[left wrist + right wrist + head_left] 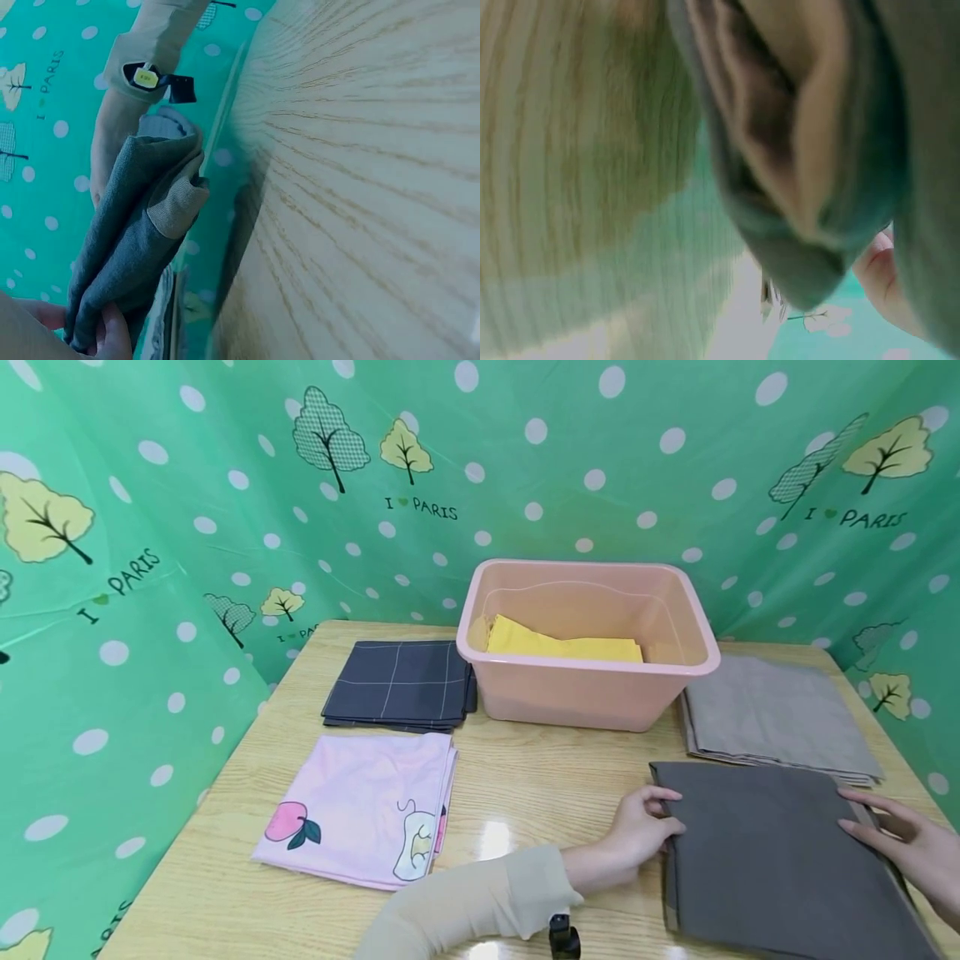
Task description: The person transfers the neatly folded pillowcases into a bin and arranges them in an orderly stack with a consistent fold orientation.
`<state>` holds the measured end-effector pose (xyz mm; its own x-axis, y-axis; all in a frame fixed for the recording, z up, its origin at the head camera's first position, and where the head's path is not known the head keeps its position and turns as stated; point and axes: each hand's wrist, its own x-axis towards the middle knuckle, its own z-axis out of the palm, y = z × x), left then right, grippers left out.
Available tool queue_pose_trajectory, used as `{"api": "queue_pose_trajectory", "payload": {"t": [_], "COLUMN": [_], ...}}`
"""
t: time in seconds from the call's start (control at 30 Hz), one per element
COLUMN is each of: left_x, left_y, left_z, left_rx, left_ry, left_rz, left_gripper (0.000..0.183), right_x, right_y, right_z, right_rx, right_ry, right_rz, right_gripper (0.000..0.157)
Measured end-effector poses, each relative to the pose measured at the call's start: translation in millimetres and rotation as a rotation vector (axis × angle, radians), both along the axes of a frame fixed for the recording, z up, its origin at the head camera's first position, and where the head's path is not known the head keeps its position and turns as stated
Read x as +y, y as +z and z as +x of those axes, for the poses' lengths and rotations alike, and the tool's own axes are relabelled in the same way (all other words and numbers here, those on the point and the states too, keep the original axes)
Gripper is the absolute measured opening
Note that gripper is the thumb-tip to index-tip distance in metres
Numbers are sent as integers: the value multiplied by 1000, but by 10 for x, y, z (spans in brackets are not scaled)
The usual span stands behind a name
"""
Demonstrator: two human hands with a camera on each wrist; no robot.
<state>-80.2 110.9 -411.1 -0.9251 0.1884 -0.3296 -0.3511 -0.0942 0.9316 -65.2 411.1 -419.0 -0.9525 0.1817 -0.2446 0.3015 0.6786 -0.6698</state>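
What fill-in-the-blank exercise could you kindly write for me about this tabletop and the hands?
Between the left hand and the right hand, the held cloth is ____ in shade than the light grey cloth.
The cloth inside the pink bin is ____ in colour.
In the head view, the navy checked cloth lies to the ____ of the bin.
The green curtain reads "I", a heart, then ____.

Missing words: darker; yellow; left; PARIS.

Dark grey folded cloth (780,852) runs off the head view's bottom, bare right hand (921,852) gets cropped too, pink plastic tub (570,697) hides the yellow fabric (573,647) partly, and right-wrist cloth folds look super blurry.
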Motion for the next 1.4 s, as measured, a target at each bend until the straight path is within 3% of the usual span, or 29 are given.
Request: {"api": "queue_pose_trajectory", "payload": {"t": [0.3, 0.47, 0.9, 1.4], "left_x": [-69, -133, -351, -579], "left_y": [60, 81, 141, 168], "left_z": [-44, -70, -114, -135], "left_rx": [7, 30, 50, 46], "left_ry": [32, 32, -10, 36], "left_rz": [12, 6, 31, -31], "left_gripper": [32, 31, 30, 31], "right_x": [-126, -170, -358, -613], "right_y": [23, -7, 88, 239], "right_z": [-26, -34, -65, -111], "right_rx": [80, 113, 72, 27], "right_ry": [-25, -17, 8, 32], "right_rz": [43, 2, -109, -175], "right_gripper": [55, 55, 59, 62]}}
